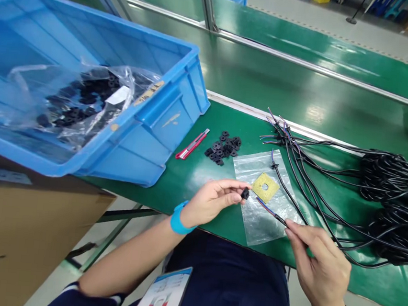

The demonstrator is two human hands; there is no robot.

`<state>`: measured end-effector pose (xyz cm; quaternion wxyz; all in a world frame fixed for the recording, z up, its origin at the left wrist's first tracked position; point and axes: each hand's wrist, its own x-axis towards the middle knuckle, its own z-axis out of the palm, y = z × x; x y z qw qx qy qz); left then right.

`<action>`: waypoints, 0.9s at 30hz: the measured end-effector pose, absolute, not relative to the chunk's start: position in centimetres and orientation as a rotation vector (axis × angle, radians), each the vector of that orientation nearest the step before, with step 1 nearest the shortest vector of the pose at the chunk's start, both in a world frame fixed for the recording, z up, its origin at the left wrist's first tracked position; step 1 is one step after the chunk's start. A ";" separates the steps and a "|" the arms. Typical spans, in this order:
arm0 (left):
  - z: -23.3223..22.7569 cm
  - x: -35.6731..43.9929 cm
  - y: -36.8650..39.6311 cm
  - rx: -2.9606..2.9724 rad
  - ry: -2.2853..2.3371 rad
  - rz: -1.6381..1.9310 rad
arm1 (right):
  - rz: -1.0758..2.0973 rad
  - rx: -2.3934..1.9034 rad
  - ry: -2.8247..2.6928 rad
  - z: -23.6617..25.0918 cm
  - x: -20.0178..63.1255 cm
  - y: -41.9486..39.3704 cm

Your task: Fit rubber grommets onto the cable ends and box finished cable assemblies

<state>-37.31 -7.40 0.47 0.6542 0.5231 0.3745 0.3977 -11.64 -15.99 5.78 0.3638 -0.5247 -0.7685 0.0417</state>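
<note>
Between the thumb and fingers of my left hand [217,197] is a small black rubber grommet [245,193]. My right hand [320,255] pinches a black cable [281,220] close to its stripped end, where thin red and blue wires [264,206] point toward the grommet. A small gap seems to lie between the wire tips and the grommet. Under both, a clear plastic bag [254,230] lies flat, with a yellow square pad [265,188] with a round hole on it. Loose black grommets [223,147] form a pile beyond my left hand.
A red utility knife [192,143] lies left of the pile. The large blue bin [178,121] at left holds a bag of black parts [87,96]. Coiled black cables [387,175] fill the right side, their wire ends [280,131] spread near the metal rail [320,140].
</note>
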 end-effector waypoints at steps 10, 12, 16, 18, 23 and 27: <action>1.9 -36.1 -8.0 0.994 0.742 0.817 | 0.136 -1.322 -2.003 6.2 -11.5 -16.3; 2.4 -36.4 -8.0 1.005 0.739 0.801 | 0.125 -1.321 -2.004 6.3 -11.4 -16.4; 3.2 -36.4 -8.4 1.069 0.737 0.707 | 0.135 -1.296 -2.024 6.4 -11.5 -16.5; 3.5 -36.0 -8.9 1.144 0.740 0.614 | 0.168 -1.258 -2.032 6.3 -11.8 -16.4; 3.1 -33.7 -10.3 1.194 0.795 0.724 | 0.184 -1.203 -1.970 5.7 -12.4 -16.6; 2.2 -32.2 -10.9 1.379 0.794 0.903 | 0.182 -1.195 -1.939 5.6 -12.2 -17.0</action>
